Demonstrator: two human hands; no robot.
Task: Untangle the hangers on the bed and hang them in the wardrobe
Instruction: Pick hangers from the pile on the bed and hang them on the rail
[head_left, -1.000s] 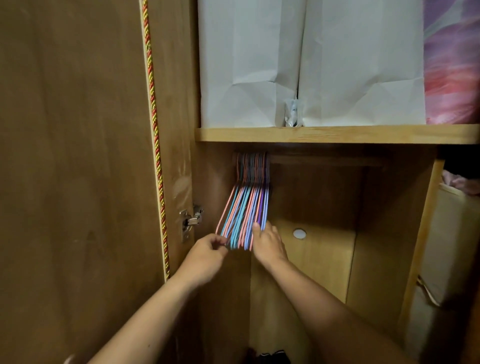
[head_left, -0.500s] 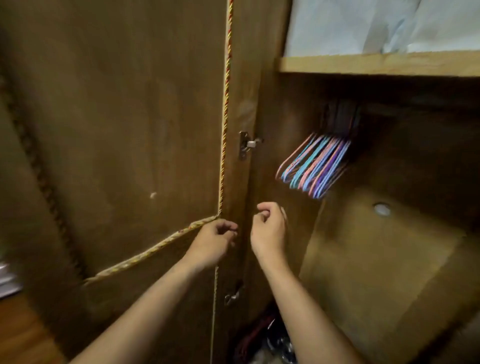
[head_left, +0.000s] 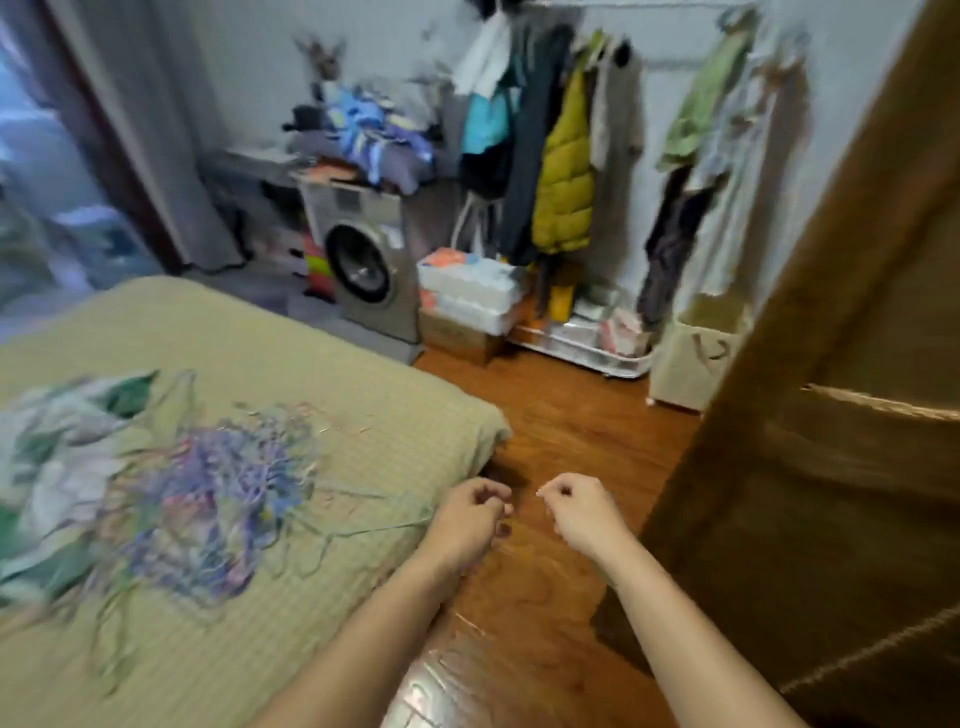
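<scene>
Fetch step — tangled hangers (head_left: 208, 499) heaped on bed (head_left: 363, 415); left hand (head_left: 470, 514) and right hand (head_left: 582, 512), fingers loosely curled, holding nothing, over floor beside wardrobe door (head_left: 831, 415) — next: reach, free one hanger.

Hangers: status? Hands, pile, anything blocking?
Left hand and right hand loosely curled, holding nothing. Tangled hangers on the bed, untouched. Nothing between hands and pile.

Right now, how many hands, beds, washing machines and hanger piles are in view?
Hands: 2, left hand, right hand, both empty
Bed: 1
Washing machine: 1
Hanger pile: 1, too blurred to count singly
Total: 5
</scene>
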